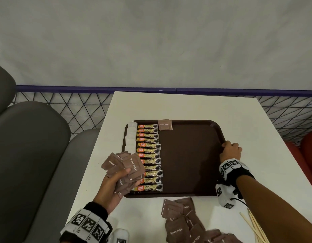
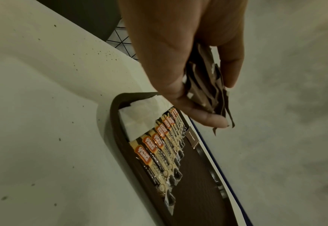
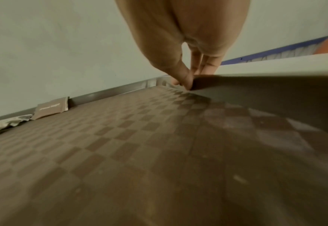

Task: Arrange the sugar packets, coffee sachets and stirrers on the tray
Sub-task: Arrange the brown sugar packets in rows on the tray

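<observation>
The left hand (image 1: 114, 185) is gripping a bunch of brown sugar packets (image 1: 124, 168), its fingers (image 2: 207, 117) curled around them above the tray's (image 1: 190, 172) left side. The right hand (image 1: 231, 150) is pinching the tray's right rim. Twelve coffee sachets (image 1: 149, 157) are lying in one column on the tray, one brown packet (image 1: 165, 124) beside the top. More packets (image 1: 183, 220) and stirrers (image 1: 255, 227) are lying on the bench (image 1: 257, 128).

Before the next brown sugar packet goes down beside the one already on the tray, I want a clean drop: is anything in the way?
Nothing visible: the tray floor beside the placed brown sugar packet is bare; the left hand holds the bunch.
</observation>
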